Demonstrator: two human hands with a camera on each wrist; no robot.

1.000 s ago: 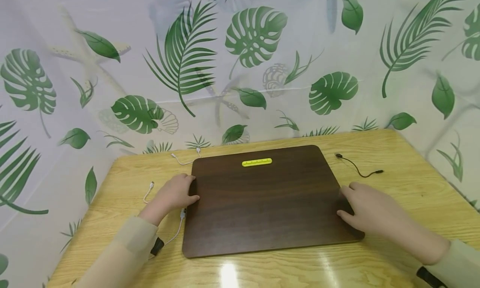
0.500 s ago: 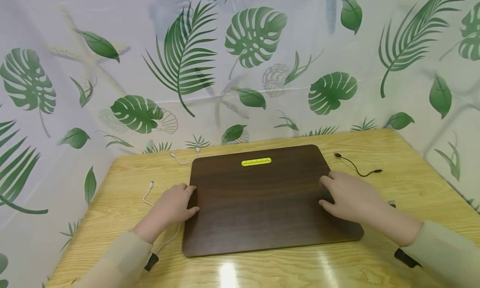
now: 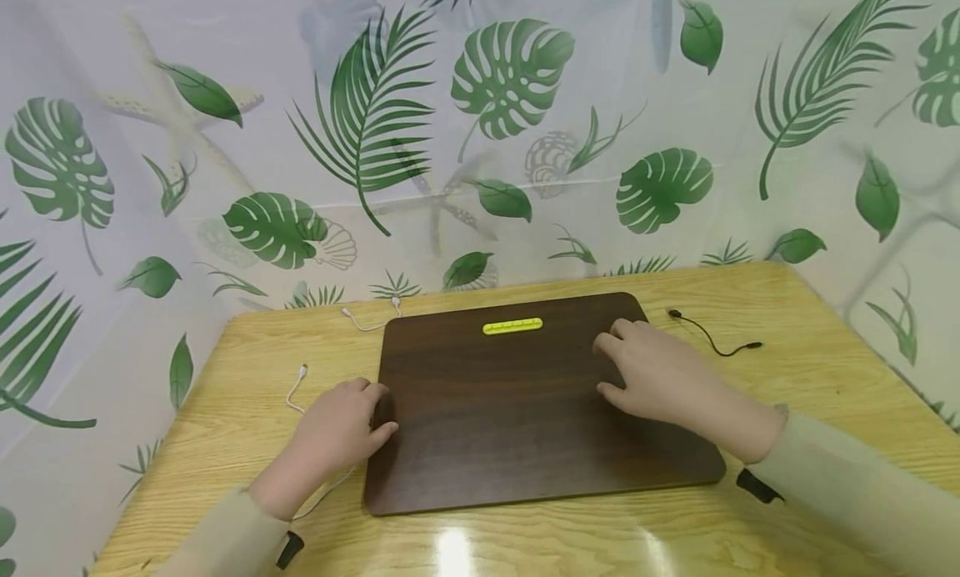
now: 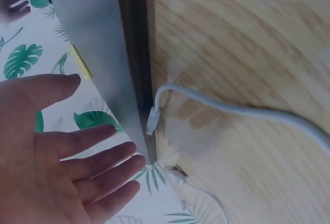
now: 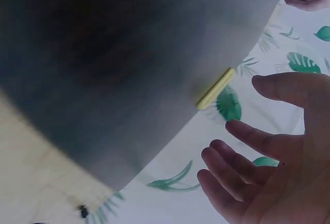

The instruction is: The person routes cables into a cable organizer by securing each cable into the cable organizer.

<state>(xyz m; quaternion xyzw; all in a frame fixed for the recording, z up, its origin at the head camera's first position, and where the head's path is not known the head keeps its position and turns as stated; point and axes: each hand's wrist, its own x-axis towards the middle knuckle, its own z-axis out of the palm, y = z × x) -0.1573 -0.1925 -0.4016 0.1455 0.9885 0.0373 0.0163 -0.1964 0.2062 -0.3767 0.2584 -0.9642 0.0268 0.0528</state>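
A dark brown board [image 3: 495, 418] with rounded corners lies on the wooden table, a yellow notched strip [image 3: 512, 326] near its far edge. My left hand [image 3: 337, 427] hovers at the board's left edge, its fingers relaxed and holding nothing; the left wrist view shows its palm free. Over the right part of the board is my right hand [image 3: 660, 373], fingers loosely bent with nothing in them. The right wrist view has its fingertips [image 5: 232, 126] apart from the yellow strip [image 5: 215, 89]. Beside the board's left edge runs a white cable [image 4: 232, 112], partly hidden by my left hand in the head view.
More white cables lie to the left, one at the back [image 3: 366, 327] and one short piece [image 3: 295, 389]. A short black cable [image 3: 716, 337] rests at the right back of the table [image 3: 825, 360]. Behind hangs a leaf-patterned cloth [image 3: 555, 218].
My right hand has moved left from the board's right edge to above its surface. My left hand has shifted slightly toward me along the left edge. The board and strip stay put.
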